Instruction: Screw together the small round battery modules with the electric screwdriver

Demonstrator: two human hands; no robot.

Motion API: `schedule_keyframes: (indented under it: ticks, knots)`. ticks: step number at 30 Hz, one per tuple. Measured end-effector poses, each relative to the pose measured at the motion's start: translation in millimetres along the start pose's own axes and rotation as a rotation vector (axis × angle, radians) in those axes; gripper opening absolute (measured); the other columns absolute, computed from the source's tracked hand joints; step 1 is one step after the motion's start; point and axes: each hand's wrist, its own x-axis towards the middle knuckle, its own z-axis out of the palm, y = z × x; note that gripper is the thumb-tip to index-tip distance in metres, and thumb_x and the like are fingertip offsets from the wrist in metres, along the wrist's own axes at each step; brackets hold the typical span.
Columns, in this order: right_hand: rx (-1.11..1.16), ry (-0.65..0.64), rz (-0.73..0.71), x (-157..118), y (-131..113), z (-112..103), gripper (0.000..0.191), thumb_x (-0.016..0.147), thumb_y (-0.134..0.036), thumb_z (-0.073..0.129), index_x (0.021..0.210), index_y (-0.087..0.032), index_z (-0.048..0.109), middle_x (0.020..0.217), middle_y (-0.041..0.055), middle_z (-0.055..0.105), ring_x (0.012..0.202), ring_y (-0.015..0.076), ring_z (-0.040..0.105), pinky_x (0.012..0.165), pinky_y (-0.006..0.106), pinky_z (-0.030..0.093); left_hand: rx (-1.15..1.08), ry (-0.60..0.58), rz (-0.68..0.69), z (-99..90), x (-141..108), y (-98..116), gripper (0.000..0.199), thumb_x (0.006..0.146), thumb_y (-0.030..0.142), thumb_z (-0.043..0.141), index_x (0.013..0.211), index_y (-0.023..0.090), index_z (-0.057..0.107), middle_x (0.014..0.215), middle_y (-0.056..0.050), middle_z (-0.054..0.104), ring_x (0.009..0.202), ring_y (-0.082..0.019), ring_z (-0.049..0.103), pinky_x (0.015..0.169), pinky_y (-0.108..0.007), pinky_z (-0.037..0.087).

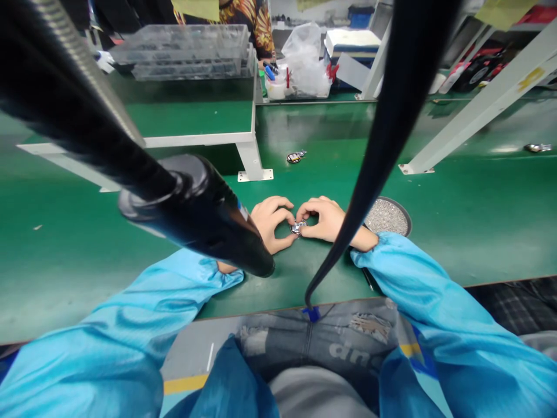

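Between both hands, just above or on the green table (300,278), is a small round silvery part (298,227). My left hand (274,223) holds its left side with curved thumb and fingers. On its other side, the thumb and fingertips of my right hand (321,219) pinch the same part. A round dish of small metallic pieces (387,217) stands right of my right wrist. Farther back lies another small round part (296,157).
A black power screwdriver (204,215) hangs over my left forearm, and a black strap (369,162) crosses the view. White shelf legs (251,157) stand behind. Clear plastic boxes (187,52) sit on the raised shelf. A person (261,26) is beyond.
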Motion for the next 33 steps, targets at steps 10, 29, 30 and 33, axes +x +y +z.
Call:
schedule_keyframes:
  ticks: [10,29,30,33]
  knots:
    - [0.061,-0.042,-0.085,1.2,8.0,-5.7,0.014,0.082,-0.032,0.081,0.094,-0.025,0.077,0.092,0.0000,0.071,0.092,0.0200,0.062,0.092,0.035,0.038,0.026,-0.025,0.093,1.1,-1.5,-2.2,0.017,0.095,0.036,0.069,0.108,0.037,0.080,0.127,-0.002,0.072,0.126,-0.028,0.060,0.106,-0.049,0.046]
    - [0.304,-0.127,-0.079,5.2,20.5,-15.5,0.029,0.082,-0.008,0.060,0.106,-0.018,0.072,0.097,0.0030,0.074,0.088,0.0161,0.064,0.085,0.032,0.052,0.184,-0.135,0.212,3.1,-3.5,-5.7,0.026,0.104,0.032,0.056,0.118,0.033,0.077,0.128,-0.005,0.070,0.131,-0.030,0.056,0.110,-0.049,0.046]
    - [0.320,-0.121,-0.071,6.2,20.8,-14.4,0.027,0.082,-0.009,0.060,0.105,-0.017,0.072,0.096,0.0029,0.074,0.085,0.0155,0.064,0.083,0.031,0.052,0.182,-0.127,0.220,3.7,-3.6,-4.8,0.025,0.103,0.031,0.056,0.118,0.031,0.077,0.127,-0.006,0.071,0.129,-0.030,0.058,0.108,-0.049,0.047]
    - [0.331,-0.104,-0.051,8.8,20.1,-12.3,0.022,0.085,-0.013,0.062,0.103,-0.016,0.073,0.092,0.0027,0.073,0.080,0.0142,0.063,0.078,0.029,0.052,0.180,-0.089,0.250,6.5,-4.3,-0.8,0.025,0.102,0.027,0.057,0.118,0.025,0.076,0.125,-0.009,0.071,0.119,-0.029,0.062,0.101,-0.046,0.052]
